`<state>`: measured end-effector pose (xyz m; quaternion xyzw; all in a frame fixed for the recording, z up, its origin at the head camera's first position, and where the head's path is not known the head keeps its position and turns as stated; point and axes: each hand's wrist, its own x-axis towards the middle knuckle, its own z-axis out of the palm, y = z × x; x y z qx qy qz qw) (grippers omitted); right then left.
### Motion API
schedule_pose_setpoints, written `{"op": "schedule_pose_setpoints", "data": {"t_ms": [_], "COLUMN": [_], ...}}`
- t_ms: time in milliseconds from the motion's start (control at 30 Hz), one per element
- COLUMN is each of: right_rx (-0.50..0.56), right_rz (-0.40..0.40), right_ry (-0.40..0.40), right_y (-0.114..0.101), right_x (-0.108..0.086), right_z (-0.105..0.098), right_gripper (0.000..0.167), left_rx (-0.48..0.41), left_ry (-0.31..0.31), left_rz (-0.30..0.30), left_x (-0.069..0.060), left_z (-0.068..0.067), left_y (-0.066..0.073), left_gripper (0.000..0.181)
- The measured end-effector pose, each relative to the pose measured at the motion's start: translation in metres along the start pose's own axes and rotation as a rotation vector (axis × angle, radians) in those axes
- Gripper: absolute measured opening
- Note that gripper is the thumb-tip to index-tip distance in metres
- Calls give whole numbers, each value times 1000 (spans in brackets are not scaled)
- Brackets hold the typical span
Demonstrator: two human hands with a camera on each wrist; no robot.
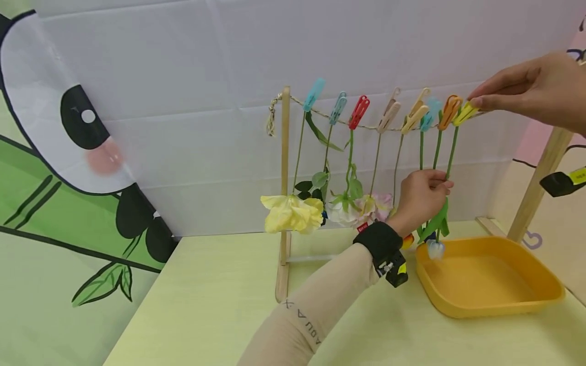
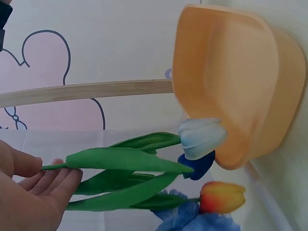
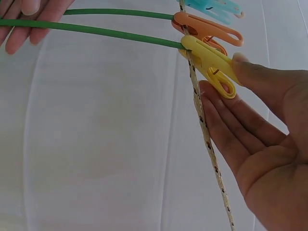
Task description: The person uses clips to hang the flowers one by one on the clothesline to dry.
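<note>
My right hand point(image 1: 535, 91) pinches a yellow clothespin point(image 3: 209, 60) between thumb and fingers. The clothespin sits on a thin rope point(image 3: 207, 130), with the top of a green stem at its jaws. Lower on that stem, my left hand point(image 1: 421, 198) pinches it between thumb and fingers. The stem belongs to a pale white tulip point(image 2: 202, 137), hanging head down. Beside it hang a dark blue tulip point(image 2: 197, 166) and a red-yellow tulip point(image 2: 222, 196). An orange clothespin point(image 3: 207, 29) is clipped right next to the yellow one.
Farther left along the rope, blue, red and beige clothespins hold more flowers, including a yellow flower point(image 1: 293, 213). Wooden posts point(image 1: 285, 152) carry the rope. An orange basin point(image 1: 492, 307) stands on the pale table point(image 1: 206, 305) below the tulips. A white cloth point(image 1: 206, 127) hangs behind.
</note>
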<state>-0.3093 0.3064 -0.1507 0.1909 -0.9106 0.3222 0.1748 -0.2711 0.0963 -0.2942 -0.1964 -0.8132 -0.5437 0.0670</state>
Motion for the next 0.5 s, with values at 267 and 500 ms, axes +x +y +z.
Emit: {"op": "schedule_pose_setpoints", "data": {"t_ms": [267,500], "right_rx": [60,-41], "right_rz": [-40,-66], "right_ry": [58,276], "right_y": [-2,-7], "right_x": [-6,-25], "right_z": [9,26], "right_gripper": [32,40], "left_rx": [59,164], "left_ry": [-31,-97], "left_rz": [21,261], "left_x": [-9,-31], "left_z": [-12,-40], "left_y": [1,-9], "left_gripper": [29,26]}}
